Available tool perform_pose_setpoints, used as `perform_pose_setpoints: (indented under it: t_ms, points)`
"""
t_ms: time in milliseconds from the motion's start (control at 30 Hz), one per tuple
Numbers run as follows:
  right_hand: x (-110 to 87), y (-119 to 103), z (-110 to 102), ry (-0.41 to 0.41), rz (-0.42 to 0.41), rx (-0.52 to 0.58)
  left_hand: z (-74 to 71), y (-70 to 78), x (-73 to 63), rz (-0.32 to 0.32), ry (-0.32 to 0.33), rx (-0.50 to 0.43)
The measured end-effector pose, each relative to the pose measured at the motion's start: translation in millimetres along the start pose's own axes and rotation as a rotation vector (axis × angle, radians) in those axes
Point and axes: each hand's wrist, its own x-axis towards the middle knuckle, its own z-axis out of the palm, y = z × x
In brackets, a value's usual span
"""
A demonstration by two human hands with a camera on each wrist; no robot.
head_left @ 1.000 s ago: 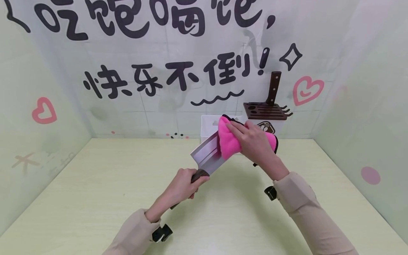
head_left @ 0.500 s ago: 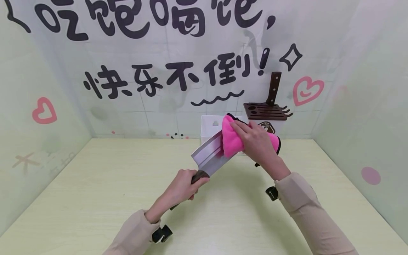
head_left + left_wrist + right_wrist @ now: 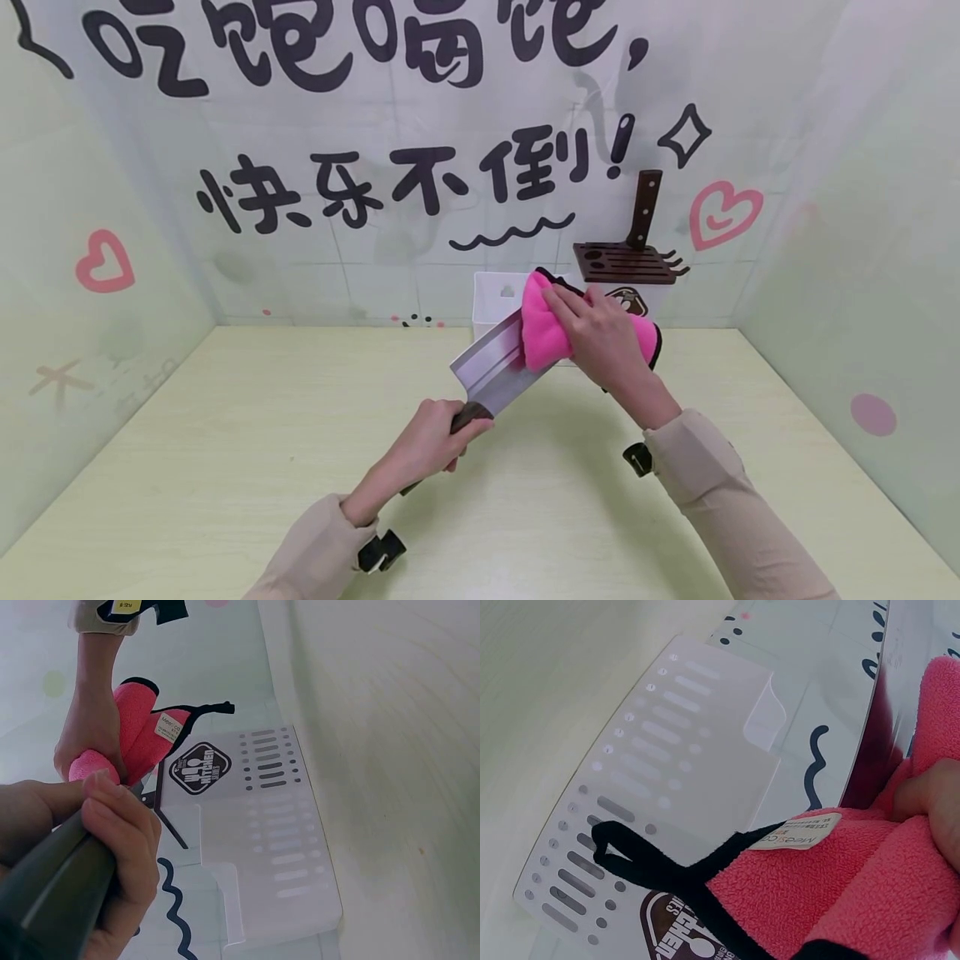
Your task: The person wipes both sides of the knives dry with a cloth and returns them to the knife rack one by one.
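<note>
My left hand [image 3: 427, 433] grips the dark handle of a cleaver [image 3: 483, 362], its broad grey blade slanting up to the right above the table. In the left wrist view, the fingers wrap the handle [image 3: 64, 874]. Around the far part of the blade lies a pink cloth [image 3: 543, 333] with black edging, which hides the blade's end. My right hand [image 3: 603, 337] holds this cloth against the blade, fingers over its upper side. The right wrist view shows the cloth's black hanging loop [image 3: 637, 859] and white label [image 3: 799, 832], with the thumb [image 3: 934, 799] pressed into the fabric.
Behind the hands, against the back wall, stands a white slotted kitchen holder [image 3: 262, 900]. A brown-handled knife [image 3: 645, 208] stands in its brown slotted top [image 3: 626, 265]. The pale wooden table [image 3: 262, 433] has walls on both sides.
Over the last second my right hand and the cloth have slid slightly to the right, toward the blade's far end. My left hand and the cleaver have stayed almost still.
</note>
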Motion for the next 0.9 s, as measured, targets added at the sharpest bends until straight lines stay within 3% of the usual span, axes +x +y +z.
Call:
perform_pose_setpoints:
  t_ms: [400, 900]
  points:
    - [-2.0, -9, 3, 0.065, -0.066, -0.010, 0.6, -0.5, 0.7, 0.005, -0.005, 0.012]
    - [-0.6, -28, -1, 0.074, -0.135, -0.027, -0.6, -1.9, 0.7, 0.002, -0.006, -0.018]
